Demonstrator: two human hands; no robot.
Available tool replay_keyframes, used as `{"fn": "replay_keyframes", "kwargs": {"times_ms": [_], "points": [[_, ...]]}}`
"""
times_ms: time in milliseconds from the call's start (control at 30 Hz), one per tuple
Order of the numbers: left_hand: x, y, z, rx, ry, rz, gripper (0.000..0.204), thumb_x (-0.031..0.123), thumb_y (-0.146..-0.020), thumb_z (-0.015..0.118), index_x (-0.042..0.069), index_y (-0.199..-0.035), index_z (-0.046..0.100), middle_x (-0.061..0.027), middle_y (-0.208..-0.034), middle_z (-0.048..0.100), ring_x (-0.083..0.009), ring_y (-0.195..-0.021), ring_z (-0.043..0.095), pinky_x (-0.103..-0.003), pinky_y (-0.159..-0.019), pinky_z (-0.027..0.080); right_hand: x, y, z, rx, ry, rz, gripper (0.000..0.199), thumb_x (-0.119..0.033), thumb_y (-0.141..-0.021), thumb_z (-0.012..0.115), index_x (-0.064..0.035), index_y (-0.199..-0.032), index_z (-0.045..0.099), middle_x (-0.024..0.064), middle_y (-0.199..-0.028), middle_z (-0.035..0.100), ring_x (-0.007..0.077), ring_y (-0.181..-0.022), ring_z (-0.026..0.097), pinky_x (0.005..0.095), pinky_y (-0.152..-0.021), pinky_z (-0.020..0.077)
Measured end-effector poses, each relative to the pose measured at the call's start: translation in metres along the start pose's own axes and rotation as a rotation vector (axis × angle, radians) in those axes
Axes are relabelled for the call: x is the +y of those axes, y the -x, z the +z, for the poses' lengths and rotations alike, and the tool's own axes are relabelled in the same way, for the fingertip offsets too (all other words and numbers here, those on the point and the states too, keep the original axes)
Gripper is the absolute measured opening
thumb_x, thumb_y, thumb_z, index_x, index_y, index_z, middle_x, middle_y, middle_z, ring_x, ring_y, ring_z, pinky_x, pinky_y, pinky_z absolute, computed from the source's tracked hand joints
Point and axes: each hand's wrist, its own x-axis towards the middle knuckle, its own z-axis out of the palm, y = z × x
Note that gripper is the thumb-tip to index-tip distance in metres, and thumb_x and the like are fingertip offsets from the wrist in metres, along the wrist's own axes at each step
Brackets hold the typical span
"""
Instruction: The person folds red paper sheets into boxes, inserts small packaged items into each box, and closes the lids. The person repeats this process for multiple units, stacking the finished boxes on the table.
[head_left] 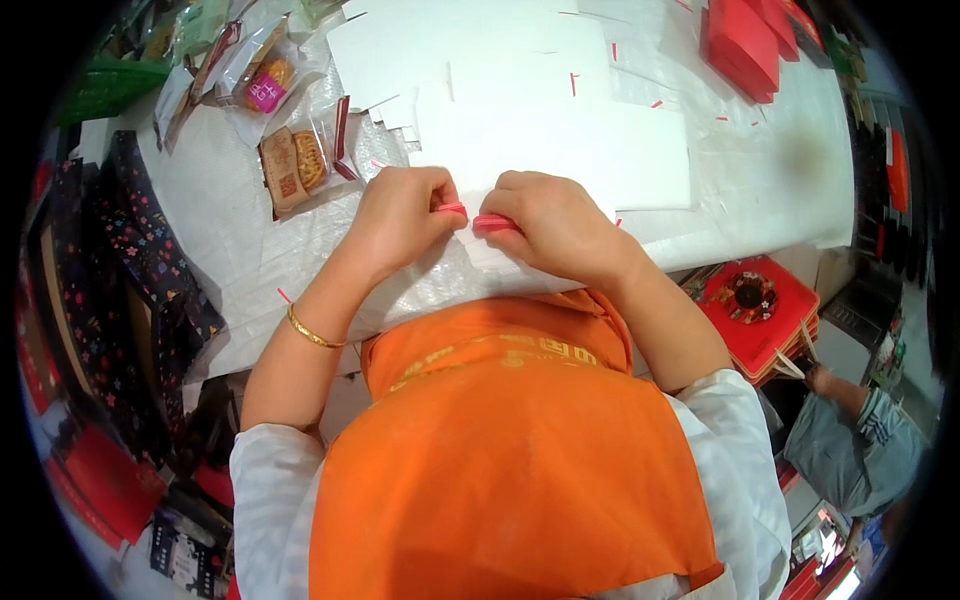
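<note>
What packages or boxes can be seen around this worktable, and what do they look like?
Clear wrapped pastry: left of the left hand, brown cakes inside.
Clear packet with pink label: upper left.
Red boxes: stacked at the far right edge.
Red box stack: right, below the table, round dark ornament on top.
Flat white cards: beyond the right hand.

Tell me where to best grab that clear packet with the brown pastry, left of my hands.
Likely the clear packet is best taken at its near flat edge, from the side of the left hand: the pastry bulges mid-packet, and other packets crowd its far end.
</note>
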Motion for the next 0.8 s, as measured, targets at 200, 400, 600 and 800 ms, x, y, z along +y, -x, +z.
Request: {"fn": "replay_keyframes", "kwargs": {"times_ms": [200, 400, 600, 800], "points": [[0.011, -0.018, -0.013, -0.138, -0.185, -0.007, 0.018, 0.007, -0.074, 0.079, 0.000, -0.078, 0.062, -0.0150, -0.072, 0.067, -0.0261, -0.064, 0.063, -0.036, -0.061, 0.050, 0.003, -0.023, -0.017, -0.262, 0.013, 0.055, 0.020, -0.021, -0.090, 0.065, -0.0019, -0.090, 0.068, 0.0170, -0.088, 0.066, 0.0371, -0.085, 0.064, 0.0467, -0.078, 0.0515], [0.017, -0.030, -0.006, -0.282, -0.457, 0.152, 0.011, 0.007, -0.071, 0.077, 0.004, -0.079, 0.070, -0.0157, -0.078, 0.070, -0.0352, -0.081, 0.069, -0.043, -0.073, 0.055, 0.008, -0.032, -0.016, -0.337, -0.029, 0.107, 0.018, -0.020, -0.090, 0.064, -0.0036, -0.096, 0.071, 0.0185, -0.088, 0.070, 0.0371, -0.088, 0.065, 0.0461, -0.080, 0.0516], [0.017, -0.041, -0.015, -0.404, -0.432, 0.264, 0.009, 0.009, -0.072, 0.075, 0.005, -0.080, 0.071, -0.0132, -0.080, 0.072, -0.0342, -0.082, 0.070, -0.043, -0.073, 0.055, 0.005, -0.030, -0.015, -0.318, -0.077, 0.121, 0.019, -0.015, -0.087, 0.068, -0.0012, -0.100, 0.070, 0.0175, -0.093, 0.068, 0.0371, -0.089, 0.064, 0.0447, -0.080, 0.0508], [-0.007, -0.023, 0.001, -0.204, -0.316, 0.324, 0.030, 0.013, -0.073, 0.079, 0.005, -0.098, 0.064, -0.0157, -0.087, 0.069, -0.0376, -0.086, 0.065, -0.045, -0.074, 0.052, -0.001, -0.024, -0.006, -0.196, 0.194, 0.014, 0.012, -0.016, -0.086, 0.066, -0.0051, -0.090, 0.069, 0.0171, -0.086, 0.069, 0.0370, -0.087, 0.067, 0.0466, -0.076, 0.0530]]}}
